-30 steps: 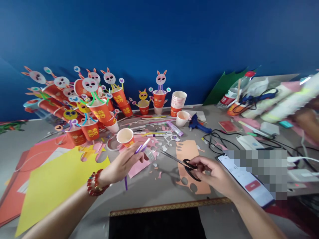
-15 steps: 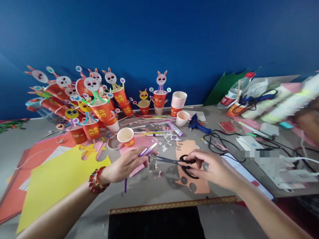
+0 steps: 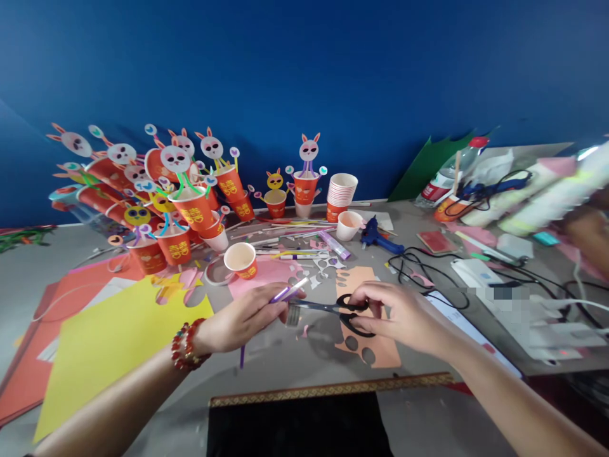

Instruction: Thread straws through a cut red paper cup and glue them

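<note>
My left hand (image 3: 245,316) is closed on thin purple and white strips (image 3: 284,292); a purple end hangs below the palm. A small grey striped piece (image 3: 293,315) shows beside its fingertips, too blurred to name. My right hand (image 3: 387,311) grips the black handles of the scissors (image 3: 323,307), whose blades point left and reach the left fingertips. Under the scissors' handles lies an orange paper sheet (image 3: 380,352) with round holes cut in it. A white-rimmed red paper cup (image 3: 246,270) stands just beyond my left hand.
Red cups with rabbit faces (image 3: 191,209) crowd the back left. Stacked cups (image 3: 337,212) and a blue glue gun (image 3: 378,238) are at the back. Yellow paper (image 3: 114,349) lies left; a phone (image 3: 471,330), power strip (image 3: 495,304) and bottle (image 3: 445,174) are right. Someone's arm shows far right.
Both hands have shifted very slightly, with the strips and scissors still held. The scissors' handles have moved a little to the left.
</note>
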{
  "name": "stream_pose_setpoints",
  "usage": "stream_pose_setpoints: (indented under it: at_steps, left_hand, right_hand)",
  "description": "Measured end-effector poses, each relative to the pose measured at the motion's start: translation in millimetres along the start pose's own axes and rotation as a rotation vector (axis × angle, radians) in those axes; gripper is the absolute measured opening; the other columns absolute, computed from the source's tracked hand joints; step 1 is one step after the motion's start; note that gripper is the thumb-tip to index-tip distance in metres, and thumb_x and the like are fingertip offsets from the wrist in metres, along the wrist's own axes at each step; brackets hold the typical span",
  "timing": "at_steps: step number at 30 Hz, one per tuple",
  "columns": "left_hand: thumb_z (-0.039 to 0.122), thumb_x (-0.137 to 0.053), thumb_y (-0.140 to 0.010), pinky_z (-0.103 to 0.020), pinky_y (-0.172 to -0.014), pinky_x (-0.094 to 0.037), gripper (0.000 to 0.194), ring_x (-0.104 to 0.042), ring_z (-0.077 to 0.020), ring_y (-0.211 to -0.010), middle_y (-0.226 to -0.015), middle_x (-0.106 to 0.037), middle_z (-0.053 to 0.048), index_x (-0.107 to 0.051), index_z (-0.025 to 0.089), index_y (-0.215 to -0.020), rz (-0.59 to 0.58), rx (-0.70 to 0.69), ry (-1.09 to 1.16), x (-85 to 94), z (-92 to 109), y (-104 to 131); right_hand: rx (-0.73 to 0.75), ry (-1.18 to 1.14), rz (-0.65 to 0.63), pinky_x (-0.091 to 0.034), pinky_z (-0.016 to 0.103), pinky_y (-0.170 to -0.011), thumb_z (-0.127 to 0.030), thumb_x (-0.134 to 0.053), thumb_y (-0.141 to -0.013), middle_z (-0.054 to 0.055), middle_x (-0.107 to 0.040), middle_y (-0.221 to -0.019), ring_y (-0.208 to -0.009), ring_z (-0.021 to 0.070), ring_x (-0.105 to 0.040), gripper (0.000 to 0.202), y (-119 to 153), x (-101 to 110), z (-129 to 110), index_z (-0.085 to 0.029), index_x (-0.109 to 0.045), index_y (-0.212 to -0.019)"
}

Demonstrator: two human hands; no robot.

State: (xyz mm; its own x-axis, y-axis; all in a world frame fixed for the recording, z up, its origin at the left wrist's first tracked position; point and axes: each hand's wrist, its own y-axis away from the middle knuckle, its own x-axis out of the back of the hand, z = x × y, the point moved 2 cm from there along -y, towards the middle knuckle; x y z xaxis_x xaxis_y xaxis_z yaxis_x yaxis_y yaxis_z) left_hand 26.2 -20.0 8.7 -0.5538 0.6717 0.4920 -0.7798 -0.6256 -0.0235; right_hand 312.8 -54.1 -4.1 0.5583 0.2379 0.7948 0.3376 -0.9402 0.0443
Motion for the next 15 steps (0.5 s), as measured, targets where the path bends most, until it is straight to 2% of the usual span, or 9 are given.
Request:
stream_pose_setpoints:
  at_steps: [6,11,15]
  left_hand:
    - [0.028,-0.035,-0.102,-0.032,-0.09,-0.05,0.037,-0.062,-0.0171,-0.09,-0.095,-0.066,-0.006,-0.058,0.017,-0.13,0.005,-0.001,0.028,-1.2,-2.3,-1.4]
    - [0.031,-0.035,-0.103,-0.033,-0.093,-0.049,0.036,-0.064,-0.0182,-0.092,-0.09,-0.069,-0.006,-0.067,0.016,-0.11,0.03,0.028,0.078,-0.6,-4.7,-2.9]
    - [0.031,-0.037,-0.102,-0.034,-0.095,-0.049,0.035,-0.065,-0.0194,-0.095,-0.104,-0.071,-0.009,-0.068,0.015,-0.095,0.03,0.019,0.142,0.7,-6.3,-2.5]
  right_hand:
    - [-0.002,-0.026,-0.019,-0.043,0.024,-0.057,-0.036,-0.07,-0.085,0.0,-0.07,-0.075,-0.061,0.0149,-0.06,0.014,0.4,-2.4,4.9,-0.024,-0.071,-0.092]
    - [-0.027,-0.053,-0.011,-0.042,0.024,-0.056,-0.037,-0.07,-0.084,-0.001,-0.068,-0.071,-0.059,0.0146,-0.059,0.015,0.7,-2.9,9.1,-0.024,-0.072,-0.092]
    - [-0.038,-0.059,-0.015,-0.042,0.023,-0.056,-0.036,-0.069,-0.084,-0.001,-0.069,-0.071,-0.061,0.0149,-0.06,0.014,0.1,-0.3,7.4,-0.024,-0.072,-0.089]
